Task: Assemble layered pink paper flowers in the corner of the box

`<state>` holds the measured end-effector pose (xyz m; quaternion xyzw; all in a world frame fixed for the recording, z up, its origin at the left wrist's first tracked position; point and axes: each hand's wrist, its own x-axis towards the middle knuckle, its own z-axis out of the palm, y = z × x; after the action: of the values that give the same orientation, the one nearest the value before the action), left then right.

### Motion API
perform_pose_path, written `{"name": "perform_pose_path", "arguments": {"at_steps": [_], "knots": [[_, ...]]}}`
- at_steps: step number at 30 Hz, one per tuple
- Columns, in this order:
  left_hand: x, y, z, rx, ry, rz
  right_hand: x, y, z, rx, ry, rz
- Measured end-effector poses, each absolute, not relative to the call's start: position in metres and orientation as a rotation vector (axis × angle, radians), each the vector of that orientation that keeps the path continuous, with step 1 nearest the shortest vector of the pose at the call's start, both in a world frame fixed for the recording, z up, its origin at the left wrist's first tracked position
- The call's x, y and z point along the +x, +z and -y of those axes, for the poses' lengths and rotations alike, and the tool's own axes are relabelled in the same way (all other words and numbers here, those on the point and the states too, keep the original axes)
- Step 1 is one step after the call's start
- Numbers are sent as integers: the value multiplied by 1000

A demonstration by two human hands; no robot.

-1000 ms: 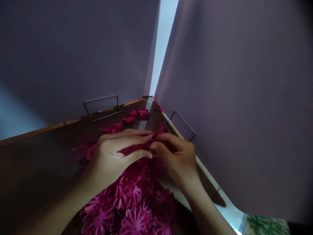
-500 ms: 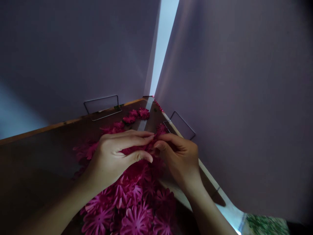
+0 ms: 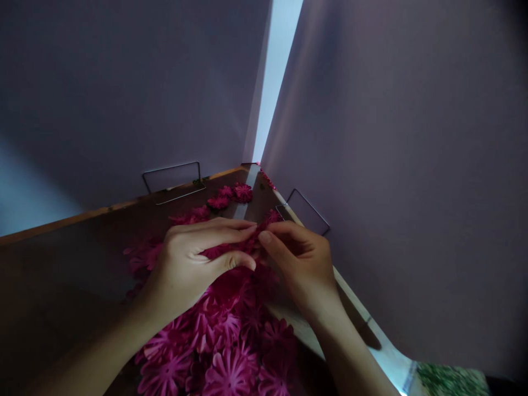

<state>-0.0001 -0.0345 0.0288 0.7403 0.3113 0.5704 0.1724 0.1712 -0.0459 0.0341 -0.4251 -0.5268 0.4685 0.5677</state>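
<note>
Both my hands meet above a heap of pink artificial flowers point(image 3: 231, 368), made of flat, many-petalled layers. My left hand point(image 3: 193, 256) has its fingers extended and its thumb bent back, with pink petals of an artificial flower point(image 3: 225, 289) showing between and below them. My right hand point(image 3: 305, 261) is closed in a pinch, thumb against index finger, right beside the left fingertips. Whatever sits in that pinch is too small and dark to make out.
The flowers lie on a dark brown tabletop point(image 3: 82, 264) with a light edge. Grey-purple panels point(image 3: 391, 165) stand along both sides, a bright gap point(image 3: 278, 71) between them. Wire frames point(image 3: 175, 183) sit at the edges. A green textured patch point(image 3: 449, 379) shows at lower right.
My right thumb has slid slightly up and is more extended along the index finger. My left hand has shifted a little to the left. The flower heap looks the same.
</note>
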Motion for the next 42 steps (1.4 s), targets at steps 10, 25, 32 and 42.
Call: {"name": "perform_pose_path", "arguments": {"at_steps": [10, 25, 32, 42], "knots": [[-1, 27, 36, 2095, 1635, -955, 168, 38, 54, -1047, 742, 1438], [0, 29, 37, 2080, 1621, -961, 169, 39, 53, -1020, 795, 1436], [0, 28, 36, 2082, 1625, -953, 169, 37, 53, -1026, 848, 1391], [0, 29, 36, 2106, 1616, -966, 168, 36, 53, -1007, 857, 1391]]}}
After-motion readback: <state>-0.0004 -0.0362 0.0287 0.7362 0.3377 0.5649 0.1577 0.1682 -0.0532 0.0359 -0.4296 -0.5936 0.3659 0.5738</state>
